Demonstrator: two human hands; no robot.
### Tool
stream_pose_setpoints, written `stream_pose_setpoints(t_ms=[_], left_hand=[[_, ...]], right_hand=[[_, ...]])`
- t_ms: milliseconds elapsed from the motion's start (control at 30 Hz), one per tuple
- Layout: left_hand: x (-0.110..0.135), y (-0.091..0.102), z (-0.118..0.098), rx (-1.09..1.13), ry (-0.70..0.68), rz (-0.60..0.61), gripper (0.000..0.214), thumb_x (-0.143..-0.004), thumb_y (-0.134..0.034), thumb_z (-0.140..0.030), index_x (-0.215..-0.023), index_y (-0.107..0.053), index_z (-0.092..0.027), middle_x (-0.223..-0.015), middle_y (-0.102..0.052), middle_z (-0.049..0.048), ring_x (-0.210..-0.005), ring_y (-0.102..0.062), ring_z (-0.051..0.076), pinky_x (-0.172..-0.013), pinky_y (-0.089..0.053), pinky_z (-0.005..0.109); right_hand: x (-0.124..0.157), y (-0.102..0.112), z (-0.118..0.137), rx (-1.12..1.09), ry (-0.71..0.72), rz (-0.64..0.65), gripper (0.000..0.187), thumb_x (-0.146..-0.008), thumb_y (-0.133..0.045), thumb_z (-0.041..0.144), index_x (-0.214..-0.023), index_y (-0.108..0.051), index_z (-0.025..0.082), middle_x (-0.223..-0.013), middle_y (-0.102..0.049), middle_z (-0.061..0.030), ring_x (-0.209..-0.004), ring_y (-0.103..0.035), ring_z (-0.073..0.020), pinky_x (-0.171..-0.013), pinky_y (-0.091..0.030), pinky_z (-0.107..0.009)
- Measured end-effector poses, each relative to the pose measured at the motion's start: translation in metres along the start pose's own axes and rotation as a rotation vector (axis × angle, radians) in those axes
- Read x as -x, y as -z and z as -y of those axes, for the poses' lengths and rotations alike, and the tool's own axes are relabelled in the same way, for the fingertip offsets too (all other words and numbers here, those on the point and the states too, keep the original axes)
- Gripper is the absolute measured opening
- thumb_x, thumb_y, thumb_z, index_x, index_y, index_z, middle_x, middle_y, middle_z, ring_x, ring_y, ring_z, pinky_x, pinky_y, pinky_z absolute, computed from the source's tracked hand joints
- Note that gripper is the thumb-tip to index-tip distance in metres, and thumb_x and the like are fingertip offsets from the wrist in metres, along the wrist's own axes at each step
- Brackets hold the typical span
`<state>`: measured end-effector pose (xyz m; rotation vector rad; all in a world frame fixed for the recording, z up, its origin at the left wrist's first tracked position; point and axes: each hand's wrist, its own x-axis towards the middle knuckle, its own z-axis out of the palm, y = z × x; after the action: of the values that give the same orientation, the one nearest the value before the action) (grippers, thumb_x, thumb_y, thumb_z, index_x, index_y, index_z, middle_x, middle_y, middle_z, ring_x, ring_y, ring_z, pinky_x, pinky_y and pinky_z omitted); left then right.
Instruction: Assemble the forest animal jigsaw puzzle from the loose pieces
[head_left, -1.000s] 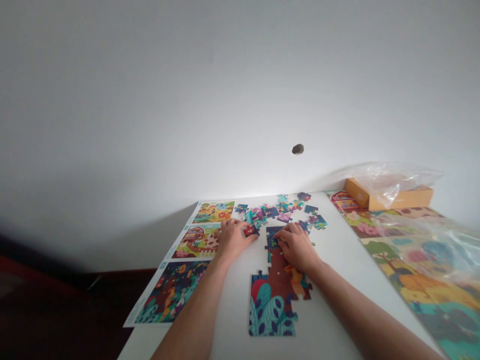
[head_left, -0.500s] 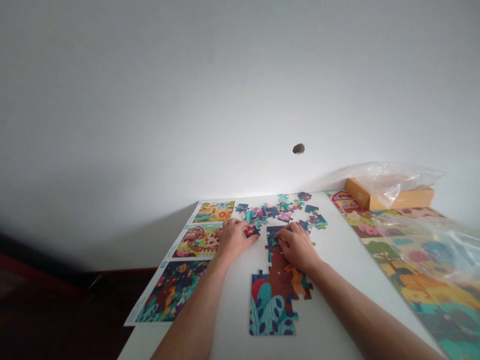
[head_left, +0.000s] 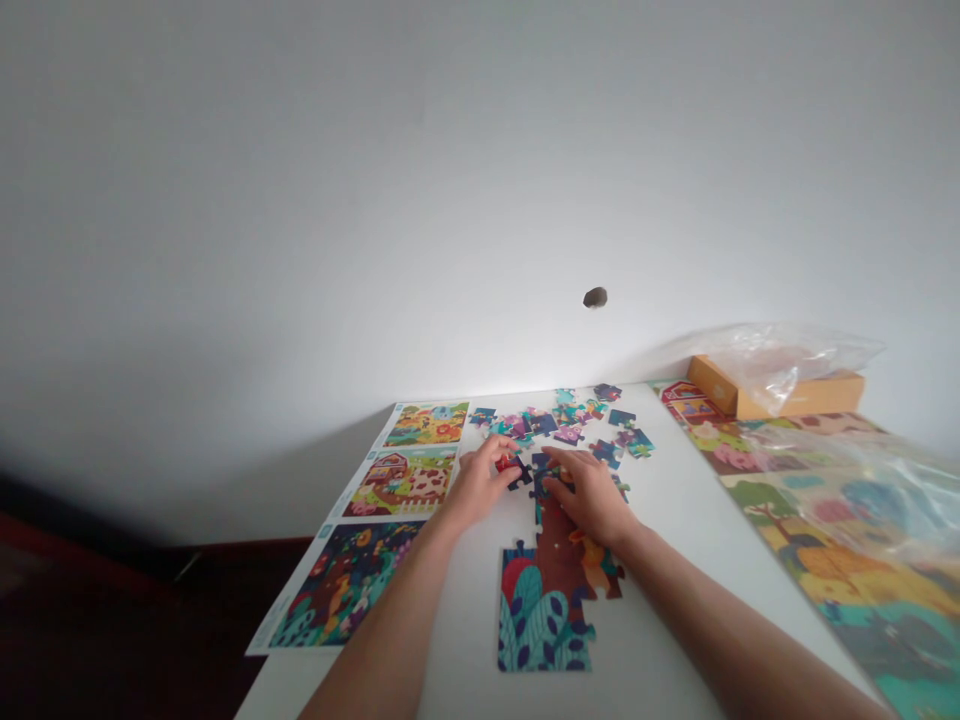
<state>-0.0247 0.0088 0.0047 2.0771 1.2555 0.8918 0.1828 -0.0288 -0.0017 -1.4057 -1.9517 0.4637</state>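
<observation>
Currently in the left hand: the left hand (head_left: 480, 485) has thumb and fingers pinched around a red and dark-blue cardboard jigsaw piece (head_left: 519, 474), one knobbed edge showing past the fingertips.
Right hand: the right hand (head_left: 589, 490) lies over the upper part of a partly assembled jigsaw section (head_left: 553, 580) in brown, teal and dark blue, its thumb and fingers apart; whether it presses down, I cannot tell.
Piece to section: the piece sits just left of the section's upper end; whether they touch is too small to tell.
Section edges: straight along the bottom and lower left, knobbed on the right; at left it steps inward above the teal leaves, leaving a pocket of white surface under the piece.
Far side: multicoloured loose jigsaw pieces (head_left: 544, 425) cluster beyond both hands, toward the white wall (head_left: 450, 200).
Left margin: a white paper sheet printed with three colourful pictures (head_left: 264, 640) overhangs the white worktop (head_left: 465, 650) at its near corner.
Right margin: a large colourful animal poster (head_left: 810, 545) carries an orange cardboard box (head_left: 832, 395) topped by a crumpled clear plastic bag (head_left: 795, 352).
Open room: white strips run along both sides of the section, each crossed by a forearm.
</observation>
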Motion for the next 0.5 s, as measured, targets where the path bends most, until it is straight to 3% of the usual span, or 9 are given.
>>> stream_pose_setpoints(t_ms=[200, 333, 500], left_hand=[[0.003, -0.003, -0.011, 0.272, 0.004, 0.075, 0.03, -0.083, -0.066, -0.029, -0.107, -0.051, -0.02, -0.081, -0.067, -0.0014, -0.079, -0.063, 0.015, -0.077, -0.046, 0.026], [0.002, -0.001, -0.014, 0.32, -0.018, 0.023, 0.023, -0.084, -0.065, -0.034, -0.098, -0.058, -0.018, -0.088, -0.067, 0.0017, -0.083, -0.064, 0.016, -0.077, -0.047, 0.025], [0.001, 0.001, -0.011, 0.303, -0.047, 0.001, 0.027, -0.086, -0.061, -0.035, -0.104, -0.067, -0.016, -0.094, -0.07, 0.0054, -0.084, -0.063, 0.017, -0.079, -0.048, 0.027]], right_hand=[[0.002, 0.001, 0.011, -0.313, 0.079, -0.055, 0.032, -0.088, -0.056, 0.026, -0.119, -0.066, 0.025, -0.094, -0.071, -0.0026, -0.082, -0.06, -0.0172, -0.076, -0.046, -0.029], [0.001, 0.002, 0.011, -0.359, -0.014, -0.123, 0.024, -0.087, -0.057, 0.029, -0.105, -0.072, 0.023, -0.084, -0.071, -0.0019, -0.07, -0.057, -0.0155, -0.067, -0.044, -0.027], [-0.001, 0.001, 0.006, -0.409, -0.099, -0.15, 0.024, -0.086, -0.057, 0.031, -0.104, -0.071, 0.022, -0.077, -0.068, 0.0006, -0.063, -0.053, -0.0138, -0.061, -0.041, -0.025]])
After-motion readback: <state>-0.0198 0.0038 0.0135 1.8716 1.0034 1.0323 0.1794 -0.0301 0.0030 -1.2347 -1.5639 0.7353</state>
